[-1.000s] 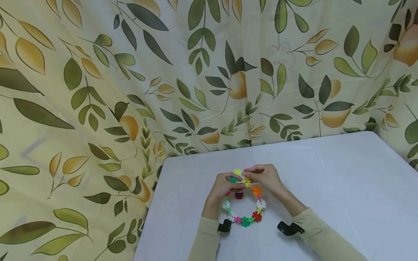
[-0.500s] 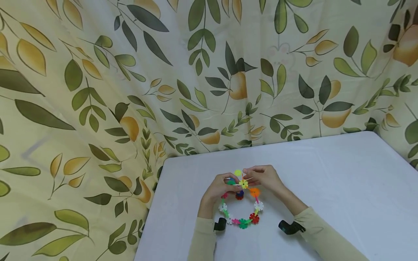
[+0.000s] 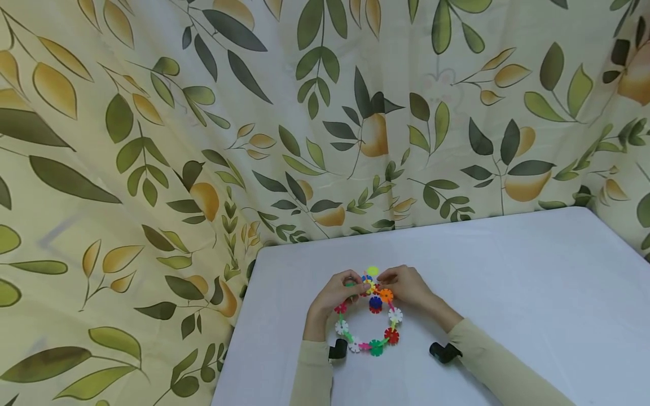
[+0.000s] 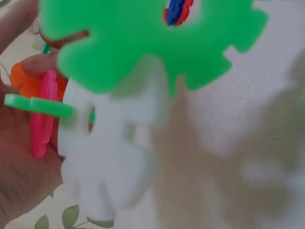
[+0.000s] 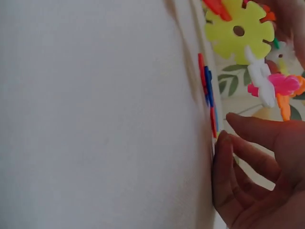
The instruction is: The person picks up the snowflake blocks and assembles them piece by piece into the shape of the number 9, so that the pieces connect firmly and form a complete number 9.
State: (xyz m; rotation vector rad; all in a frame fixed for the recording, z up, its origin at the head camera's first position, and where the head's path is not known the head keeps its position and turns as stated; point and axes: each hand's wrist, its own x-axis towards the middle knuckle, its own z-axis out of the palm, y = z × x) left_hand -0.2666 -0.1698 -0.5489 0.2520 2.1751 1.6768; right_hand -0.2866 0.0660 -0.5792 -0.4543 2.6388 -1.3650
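A ring of plastic snowflake discs [image 3: 376, 348], slotted together in several colours, hangs from my left hand [image 3: 332, 293], which pinches it at the top near a yellow disc [image 5: 240, 31]. In the left wrist view a green disc [image 4: 109, 57] and a white disc [image 4: 109, 152] of the ring fill the foreground and cover part of that hand. My right hand [image 3: 406, 285] is beside the ring's upper right, thumb and fingertips apart. In the right wrist view its fingertips are close to loose red and blue discs [image 5: 208, 86] low over the table, with nothing between them.
Beyond the hands, a yellow-green disc [image 3: 373, 271] lies on the white table [image 3: 508, 270]. A blue disc [image 3: 375, 303] shows through the ring, over a red one. Black wrist cameras [image 3: 445, 353] sit at both sleeves. A leaf-print curtain [image 3: 325, 141] stands behind the table.
My right hand has left the ring's yellow disc and moved slightly down. My left hand has shifted a little left with the ring, and the blue disc shows more fully.
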